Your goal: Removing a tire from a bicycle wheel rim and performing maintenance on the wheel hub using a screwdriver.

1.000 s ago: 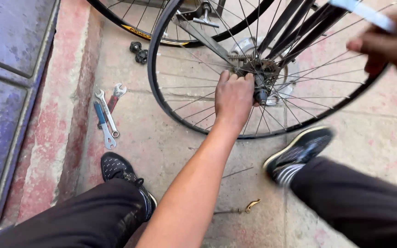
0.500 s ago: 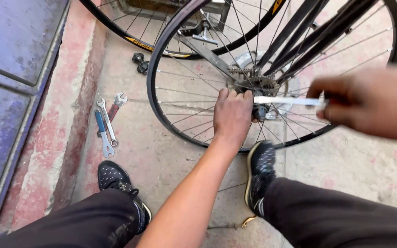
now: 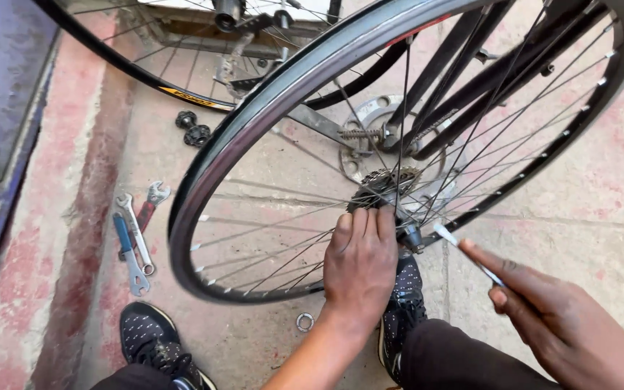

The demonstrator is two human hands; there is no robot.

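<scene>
Steel wheel: bicycle wheel [image 3: 269,108] fills the centre and upper right of the frame; silver rim, black tyre, thin spokes.
Hub: hub [image 3: 388,189] with a toothed sprocket sits at frame centre, beside black frame tubes.
Left hand: left hand [image 3: 361,263] at lower centre, back facing the camera; fingers curled against the hub from below, closed around it as far as visible; fingertips hidden behind the spokes.
Right hand: right hand [image 3: 565,318] at lower right; thumb and fingers pinched shut on a thin white tool [image 3: 464,249].
Tool position: tip of the tool points up-left, just beside the axle end near the left hand.
Containers: none in view; loose parts lie directly on the concrete floor [image 3: 601,195].
Floor, left of frame: three spanners [image 3: 136,235] lie close together, one with a blue handle.
Floor, upper left: two small black round parts [image 3: 192,128] lie touching each other.
Floor, lower centre: one metal ring [image 3: 305,321] near the left wrist.
Footwear: black speckled shoe [image 3: 152,339] at lower left; another behind the left hand.
</scene>
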